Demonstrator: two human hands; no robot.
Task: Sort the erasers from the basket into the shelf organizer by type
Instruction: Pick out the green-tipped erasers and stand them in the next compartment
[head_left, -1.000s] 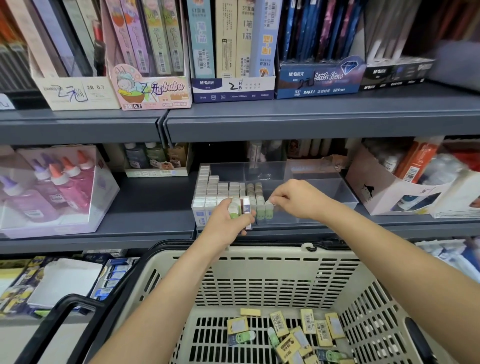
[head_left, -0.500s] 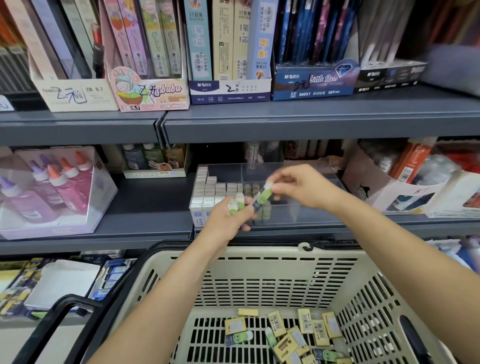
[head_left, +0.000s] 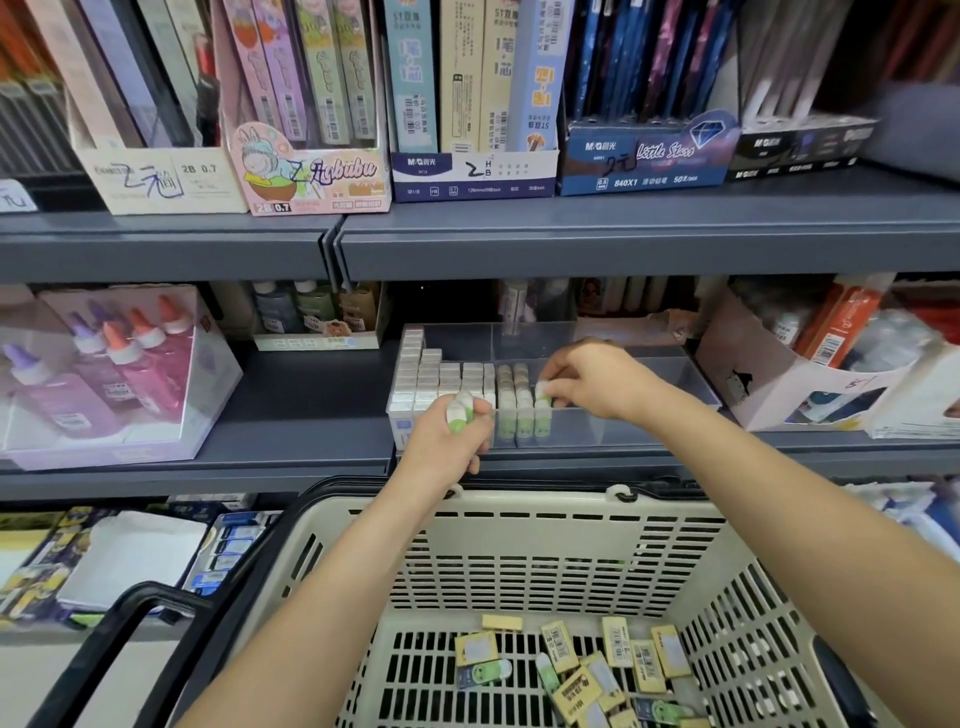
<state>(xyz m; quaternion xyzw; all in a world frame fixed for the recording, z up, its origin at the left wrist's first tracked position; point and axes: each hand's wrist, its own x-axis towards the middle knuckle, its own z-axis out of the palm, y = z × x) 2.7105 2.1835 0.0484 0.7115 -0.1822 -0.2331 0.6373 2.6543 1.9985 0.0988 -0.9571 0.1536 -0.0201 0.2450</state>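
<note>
Green-and-white eraser (head_left: 543, 391), pinched by the right hand (head_left: 592, 382), sits upright at the end of the green row (head_left: 523, 415) inside the clear organizer (head_left: 649, 423). The left hand (head_left: 449, 441), at the organizer's front wall, grips more green erasers (head_left: 459, 413). A careless nudge could topple that row. White erasers (head_left: 431, 379) fill the organizer's left side; below it, the basket (head_left: 519, 501) holds mostly yellow erasers (head_left: 558, 647).

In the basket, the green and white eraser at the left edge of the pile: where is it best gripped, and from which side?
Probably by its two short ends, coming straight down from above. The green and white eraser lies flat on the basket floor. A yellow eraser crowds its far long side, while both ends look free.
</note>
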